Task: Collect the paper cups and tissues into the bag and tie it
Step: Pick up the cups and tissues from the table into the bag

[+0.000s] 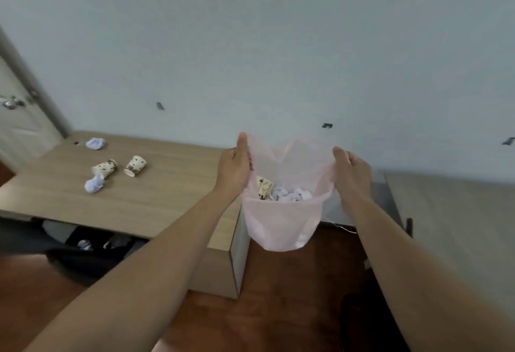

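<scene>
Looks like an office or plain study room. Wood-laminate desk [156, 184] with slab side panel stands against a bare pale wall [250, 45]; a second grey-toned desk [451, 206] sits to the right with a gap between. Reddish wood-look floor [292, 296]. Cream panel door [19, 117] with metal lever handle [11, 103] at far left. Small dark brackets [327, 125] on the wall. Dark bin [92, 251] under the desk.

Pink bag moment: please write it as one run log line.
left hand: grips bag rim | right hand: grips rim | pink bag: open, cup and tissues inside | desk: two cups, two tissues left | tie: not done
</scene>
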A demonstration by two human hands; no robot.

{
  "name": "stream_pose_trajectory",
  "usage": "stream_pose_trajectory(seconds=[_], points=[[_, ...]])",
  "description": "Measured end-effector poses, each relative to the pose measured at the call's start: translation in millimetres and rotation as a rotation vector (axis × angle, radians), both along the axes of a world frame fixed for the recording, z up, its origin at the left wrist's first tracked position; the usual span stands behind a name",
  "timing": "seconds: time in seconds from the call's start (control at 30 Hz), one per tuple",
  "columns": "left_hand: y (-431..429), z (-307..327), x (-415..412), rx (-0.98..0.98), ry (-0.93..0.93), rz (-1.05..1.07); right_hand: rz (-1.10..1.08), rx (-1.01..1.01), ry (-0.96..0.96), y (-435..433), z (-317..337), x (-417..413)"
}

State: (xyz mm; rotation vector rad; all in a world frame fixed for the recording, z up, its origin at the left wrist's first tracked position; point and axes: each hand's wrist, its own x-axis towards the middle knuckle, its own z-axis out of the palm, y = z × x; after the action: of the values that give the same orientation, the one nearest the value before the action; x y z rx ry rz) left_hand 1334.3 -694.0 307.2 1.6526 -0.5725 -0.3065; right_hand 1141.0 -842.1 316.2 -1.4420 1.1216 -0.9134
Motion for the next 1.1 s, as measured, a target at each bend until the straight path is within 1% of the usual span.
stream_pose_trajectory(seconds=[0.13, 0.33, 0.43, 0.67, 0.87, 0.97, 1.1], points=[[71, -14, 49, 0.048, 0.025, 0.158, 0.148, 0.068, -0.031, 39, -23, 58], [152, -34, 104, 0.109, 0.121, 0.335, 0.286, 0.130, 0.048, 72, -53, 140], [176, -44, 131, 0.168, 0.164, 0.406, 0.371, 0.110, 0.107, 82, -62, 179], [200, -66, 209, 0.315, 0.161, 0.524, 0.473, 0.079, 0.171, 74, -71, 282], [198, -60, 271, 0.423, 0.125, 0.623, 0.530, 0.066, 0.264, 48, -69, 365], [196, -64, 301, 0.434, 0.112, 0.667, 0.543, 0.030, 0.264, 33, -65, 405], [194, -78, 335, 0.422, 0.130, 0.727, 0.578, -0.029, 0.262, 20, -77, 451]])
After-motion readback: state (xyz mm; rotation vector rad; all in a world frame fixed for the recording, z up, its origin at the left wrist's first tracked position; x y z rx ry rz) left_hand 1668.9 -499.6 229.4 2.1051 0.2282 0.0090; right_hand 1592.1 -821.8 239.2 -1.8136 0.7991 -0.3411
